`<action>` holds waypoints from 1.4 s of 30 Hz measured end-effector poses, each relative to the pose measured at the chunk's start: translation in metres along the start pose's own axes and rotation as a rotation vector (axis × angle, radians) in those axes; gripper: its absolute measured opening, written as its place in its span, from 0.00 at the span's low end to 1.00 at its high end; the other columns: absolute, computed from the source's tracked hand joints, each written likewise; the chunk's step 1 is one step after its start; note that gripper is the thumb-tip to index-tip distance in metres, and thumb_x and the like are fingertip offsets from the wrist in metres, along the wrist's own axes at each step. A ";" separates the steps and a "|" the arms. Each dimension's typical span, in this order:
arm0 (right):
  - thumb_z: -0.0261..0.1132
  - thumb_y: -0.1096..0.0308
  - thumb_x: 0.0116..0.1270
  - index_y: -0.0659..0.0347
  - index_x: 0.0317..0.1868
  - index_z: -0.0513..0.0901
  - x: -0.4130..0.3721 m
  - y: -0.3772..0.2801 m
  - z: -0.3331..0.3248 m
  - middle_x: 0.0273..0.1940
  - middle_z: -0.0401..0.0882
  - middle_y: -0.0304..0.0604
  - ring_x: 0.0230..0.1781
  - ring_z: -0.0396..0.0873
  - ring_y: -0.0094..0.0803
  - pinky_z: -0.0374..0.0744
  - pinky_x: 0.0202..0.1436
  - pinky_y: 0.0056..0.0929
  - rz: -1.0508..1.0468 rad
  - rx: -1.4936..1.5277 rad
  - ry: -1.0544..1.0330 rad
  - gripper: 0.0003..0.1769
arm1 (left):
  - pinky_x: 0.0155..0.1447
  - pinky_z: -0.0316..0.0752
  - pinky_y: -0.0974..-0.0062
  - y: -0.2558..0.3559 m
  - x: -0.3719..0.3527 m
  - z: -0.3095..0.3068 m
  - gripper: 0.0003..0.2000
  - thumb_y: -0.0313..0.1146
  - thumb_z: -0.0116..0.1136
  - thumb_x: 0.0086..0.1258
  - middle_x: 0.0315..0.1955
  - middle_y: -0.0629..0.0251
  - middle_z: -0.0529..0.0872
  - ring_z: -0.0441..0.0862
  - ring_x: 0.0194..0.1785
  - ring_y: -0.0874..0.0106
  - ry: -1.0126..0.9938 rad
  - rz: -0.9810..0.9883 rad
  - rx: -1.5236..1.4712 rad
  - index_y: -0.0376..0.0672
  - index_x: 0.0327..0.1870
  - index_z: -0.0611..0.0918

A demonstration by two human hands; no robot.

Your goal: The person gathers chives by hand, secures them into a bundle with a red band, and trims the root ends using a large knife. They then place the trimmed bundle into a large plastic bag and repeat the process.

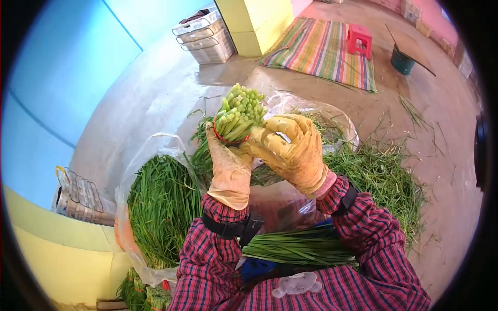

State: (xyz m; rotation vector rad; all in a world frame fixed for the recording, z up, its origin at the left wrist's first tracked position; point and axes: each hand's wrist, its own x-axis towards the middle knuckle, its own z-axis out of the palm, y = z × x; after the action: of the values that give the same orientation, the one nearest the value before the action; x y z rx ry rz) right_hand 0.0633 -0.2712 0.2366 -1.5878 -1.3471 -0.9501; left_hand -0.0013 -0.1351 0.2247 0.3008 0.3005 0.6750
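Note:
A bundle of garlic chives [239, 111], its pale green cut ends pointing up and away, is in my left hand [226, 168]. A thin red band [228, 141] loops around the bundle. My right hand [290, 145] is closed at the bundle's right side, its fingers curled where the band runs up to them; the fingertips are partly hidden. Both hands wear yellowish, dirt-stained gloves. A small metal piece [282, 137] sits on a right finger. Long loose chives [298, 246] lie across my lap, below the hands.
A clear plastic bag [155, 142] of long greens [163, 207] stands at left. Loose grassy leaves [381, 181] are heaped at right. Banded bundles [137, 290] lie at lower left. Farther off are crates [205, 39], a striped mat [321, 52], a red stool [359, 40] and a dark bucket [402, 62].

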 end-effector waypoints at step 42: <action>0.67 0.66 0.51 0.41 0.37 0.82 -0.009 0.015 -0.013 0.41 0.80 0.25 0.42 0.79 0.32 0.74 0.42 0.38 -0.126 -0.160 -0.076 0.12 | 0.68 0.71 0.53 -0.014 -0.004 -0.006 0.27 0.53 0.49 0.75 0.61 0.51 0.77 0.76 0.63 0.54 0.145 0.041 -0.074 0.39 0.62 0.74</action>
State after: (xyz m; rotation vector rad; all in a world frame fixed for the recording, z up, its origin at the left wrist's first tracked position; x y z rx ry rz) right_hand 0.0765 -0.2877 0.2315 -1.6885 -1.4692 -1.1074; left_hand 0.0017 -0.1471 0.2151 0.1883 0.4078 0.7480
